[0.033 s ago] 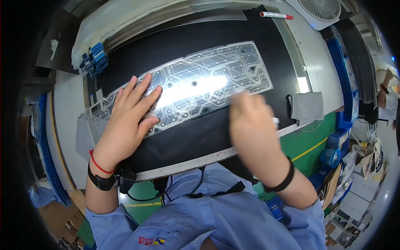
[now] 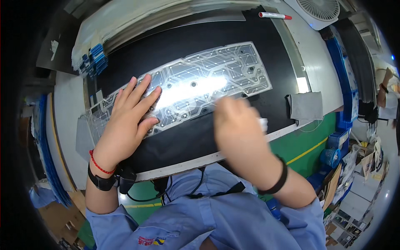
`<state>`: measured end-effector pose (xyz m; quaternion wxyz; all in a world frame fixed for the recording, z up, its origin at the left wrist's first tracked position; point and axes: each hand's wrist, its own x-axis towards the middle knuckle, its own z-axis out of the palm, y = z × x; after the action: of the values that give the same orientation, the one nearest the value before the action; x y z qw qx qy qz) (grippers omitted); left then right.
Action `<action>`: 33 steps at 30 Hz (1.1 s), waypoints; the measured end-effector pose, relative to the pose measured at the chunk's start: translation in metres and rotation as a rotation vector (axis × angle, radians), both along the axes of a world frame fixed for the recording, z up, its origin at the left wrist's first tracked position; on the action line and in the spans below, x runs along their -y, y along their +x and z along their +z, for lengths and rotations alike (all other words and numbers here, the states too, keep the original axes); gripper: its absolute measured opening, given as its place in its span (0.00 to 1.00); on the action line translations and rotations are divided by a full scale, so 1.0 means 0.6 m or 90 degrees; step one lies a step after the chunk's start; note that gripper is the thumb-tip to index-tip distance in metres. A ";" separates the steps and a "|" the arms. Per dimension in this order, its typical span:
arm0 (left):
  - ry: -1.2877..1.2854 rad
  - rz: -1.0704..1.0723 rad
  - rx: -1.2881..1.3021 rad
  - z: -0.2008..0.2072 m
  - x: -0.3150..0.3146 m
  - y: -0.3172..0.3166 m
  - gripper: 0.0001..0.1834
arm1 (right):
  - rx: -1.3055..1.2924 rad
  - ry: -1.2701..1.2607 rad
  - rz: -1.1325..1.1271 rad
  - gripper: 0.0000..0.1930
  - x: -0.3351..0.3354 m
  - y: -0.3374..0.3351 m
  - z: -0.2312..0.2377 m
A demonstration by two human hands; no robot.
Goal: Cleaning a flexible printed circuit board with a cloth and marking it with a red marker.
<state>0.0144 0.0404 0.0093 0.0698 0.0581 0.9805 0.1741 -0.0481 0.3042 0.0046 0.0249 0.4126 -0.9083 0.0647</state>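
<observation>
A clear plastic keyboard membrane (image 2: 208, 66), printed with pale circuit traces, lies aslant on the black work mat (image 2: 266, 46). Spread flat over its left part is my left hand (image 2: 131, 108), fingers apart. My right hand (image 2: 238, 123) is closed at the membrane's near edge, right of the middle, and slightly blurred. Something white and soft, like a wipe (image 2: 263, 124), pokes out beside that hand, with a pale bit at its fingertips too. Most of the wipe is hidden in the fist. Bright glare covers the membrane's middle.
A red-capped marker (image 2: 275, 16) lies at the far right, near a white fan (image 2: 318, 10). A folded grey cloth (image 2: 306, 106) hangs at the right table edge. Blue clips (image 2: 95, 58) sit at the far left. Blue bins (image 2: 333, 146) stand beyond the table on the right.
My right hand has moved left along the membrane's near edge with the white wipe. My left hand and the membrane stay in place.
</observation>
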 end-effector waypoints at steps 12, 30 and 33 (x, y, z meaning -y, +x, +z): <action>-0.013 -0.007 0.000 0.001 -0.001 0.000 0.34 | 0.034 -0.037 0.032 0.09 -0.007 0.001 -0.001; 0.000 0.038 0.069 0.019 0.003 0.055 0.36 | 0.056 -0.127 0.128 0.08 0.050 0.079 -0.005; -0.010 0.069 0.063 0.009 -0.004 0.075 0.34 | 0.171 -0.110 -0.058 0.08 0.013 0.040 0.001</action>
<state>0.0592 0.0430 0.0147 0.1090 -0.0045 0.9790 0.1723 -0.0240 0.2967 0.0053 -0.0583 0.3552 -0.9121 0.1961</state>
